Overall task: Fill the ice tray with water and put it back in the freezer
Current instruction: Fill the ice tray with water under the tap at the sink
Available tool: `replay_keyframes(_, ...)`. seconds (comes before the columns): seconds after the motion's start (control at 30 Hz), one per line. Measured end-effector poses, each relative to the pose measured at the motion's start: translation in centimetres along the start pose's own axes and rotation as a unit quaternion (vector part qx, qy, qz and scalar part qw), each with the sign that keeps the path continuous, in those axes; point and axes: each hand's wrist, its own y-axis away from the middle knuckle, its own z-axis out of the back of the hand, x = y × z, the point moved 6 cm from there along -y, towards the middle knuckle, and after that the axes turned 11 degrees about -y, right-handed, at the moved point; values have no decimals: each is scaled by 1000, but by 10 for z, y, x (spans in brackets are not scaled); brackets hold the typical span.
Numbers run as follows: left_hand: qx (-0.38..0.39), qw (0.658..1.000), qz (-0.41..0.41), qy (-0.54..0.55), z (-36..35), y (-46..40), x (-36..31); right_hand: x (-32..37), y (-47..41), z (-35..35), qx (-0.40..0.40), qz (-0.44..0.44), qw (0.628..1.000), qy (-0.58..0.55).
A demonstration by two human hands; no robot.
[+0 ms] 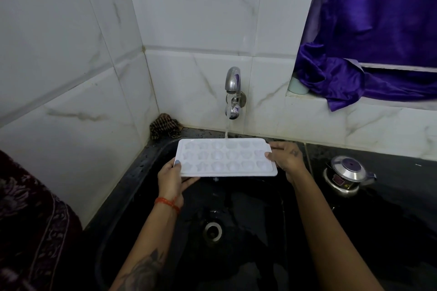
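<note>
We hold a white ice tray [225,158] level over a black sink [146,172], under a wall tap [233,82]. A thin stream of water [227,129] falls from the tap into a cell in the tray's far row. Our left hand [171,179] grips the tray's near left corner, thumb on top. Our right hand [285,157] pinches its right edge. A drain [212,231] shows below. A steel kettle [346,176] sits on the counter to the right, and purple cloth [369,42] hangs above it.
</note>
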Motion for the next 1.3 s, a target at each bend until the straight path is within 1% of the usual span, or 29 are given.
replay_keyframes(0.53, 51, 998, 1, -40, -44, 7, 6, -15, -7, 50, -45, -6, 998, -36)
replay_keyframes(0.77, 82, 995, -1, -65, -64, 3, 11, -26, -12, 68, -71, -25, 996, -42)
replay_keyframes(1.03, 109, 992, -24, -63, -83, -7, 10, -30, -15, 76, -96, -25, 994, -51)
replay_keyframes(1.3, 121, 991, -27, -58, -91, -22, 9, -29, -21, 74, -111, -23, 993, -42)
